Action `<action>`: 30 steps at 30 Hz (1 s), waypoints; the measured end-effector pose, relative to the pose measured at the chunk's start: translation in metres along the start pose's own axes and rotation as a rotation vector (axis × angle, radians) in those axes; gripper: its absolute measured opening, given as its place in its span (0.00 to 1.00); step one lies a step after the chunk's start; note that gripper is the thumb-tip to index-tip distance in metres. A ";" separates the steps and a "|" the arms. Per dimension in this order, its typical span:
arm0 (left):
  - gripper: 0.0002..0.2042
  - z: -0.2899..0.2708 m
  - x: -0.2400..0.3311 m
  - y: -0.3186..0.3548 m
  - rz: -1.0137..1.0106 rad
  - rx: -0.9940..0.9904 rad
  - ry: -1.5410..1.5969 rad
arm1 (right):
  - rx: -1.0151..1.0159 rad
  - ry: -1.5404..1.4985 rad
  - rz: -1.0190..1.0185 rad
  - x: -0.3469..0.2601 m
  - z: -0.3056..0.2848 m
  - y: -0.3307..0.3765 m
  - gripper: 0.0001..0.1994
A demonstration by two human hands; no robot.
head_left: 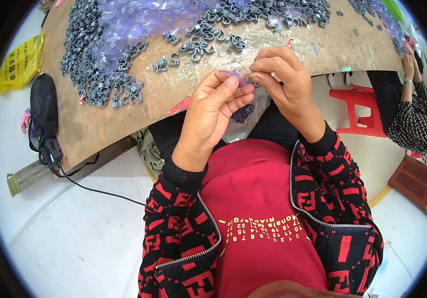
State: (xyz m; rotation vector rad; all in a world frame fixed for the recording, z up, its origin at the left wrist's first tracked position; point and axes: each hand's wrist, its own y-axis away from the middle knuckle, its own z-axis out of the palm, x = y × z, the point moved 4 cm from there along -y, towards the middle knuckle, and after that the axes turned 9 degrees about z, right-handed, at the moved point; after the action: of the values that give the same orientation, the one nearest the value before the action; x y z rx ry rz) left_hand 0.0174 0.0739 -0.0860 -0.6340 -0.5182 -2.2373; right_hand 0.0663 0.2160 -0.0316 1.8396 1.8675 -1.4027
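Note:
Over the table's near edge, my left hand (pixel 206 107) is closed, pinching a clear purplish suction cup (pixel 238 76) between thumb and fingers. My right hand (pixel 289 85) meets it from the right, thumb and forefinger pressed on a small grey clip (pixel 253 82) mostly hidden by the fingertips. The clip is against or very near the cup; whether they are joined I cannot tell. Beyond my hands lies a heap of clear purple suction cups (pixel 131 25). Grey open-ring plastic clips (pixel 94 74) are piled around it, with several loose ones (pixel 198 47) closer to my hands.
The worn wooden table (pixel 119 119) curves across in front of me. A yellow bag (pixel 21 62) and a black corded object (pixel 44 104) are at its left. A clear bag (pixel 240 130) sits between my legs. At right are a red stool (pixel 357 110) and another person (pixel 414 121).

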 end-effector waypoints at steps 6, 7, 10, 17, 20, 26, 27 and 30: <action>0.03 -0.007 -0.005 -0.002 -0.070 0.032 0.175 | -0.065 0.186 -0.092 -0.001 -0.001 0.003 0.16; 0.03 -0.009 -0.004 -0.004 -0.072 0.036 0.227 | -0.064 0.188 -0.092 -0.002 0.000 0.003 0.16; 0.03 -0.010 -0.004 -0.005 -0.077 0.029 0.258 | -0.090 0.156 -0.094 -0.003 0.004 0.007 0.17; 0.06 0.000 0.005 0.000 -0.051 -0.046 0.021 | -0.205 -0.112 0.134 -0.001 -0.005 -0.001 0.13; 0.07 0.003 0.009 0.003 -0.003 -0.090 -0.127 | -0.180 -0.211 0.284 -0.009 -0.014 0.000 0.09; 0.09 0.016 0.017 0.005 0.110 -0.109 -0.280 | -0.176 0.043 0.093 -0.026 -0.021 -0.004 0.06; 0.09 0.017 0.017 0.005 0.110 -0.109 -0.280 | -0.158 0.101 0.035 -0.028 -0.021 -0.005 0.06; 0.08 0.013 0.016 0.006 0.090 -0.069 -0.275 | -0.137 0.137 -0.018 -0.028 -0.018 -0.005 0.07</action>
State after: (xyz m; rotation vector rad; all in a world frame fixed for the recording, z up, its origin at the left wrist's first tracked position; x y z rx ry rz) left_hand 0.0158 0.0685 -0.0650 -0.9896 -0.5379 -2.1019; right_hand 0.0767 0.2105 -0.0001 1.8994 1.9944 -1.1481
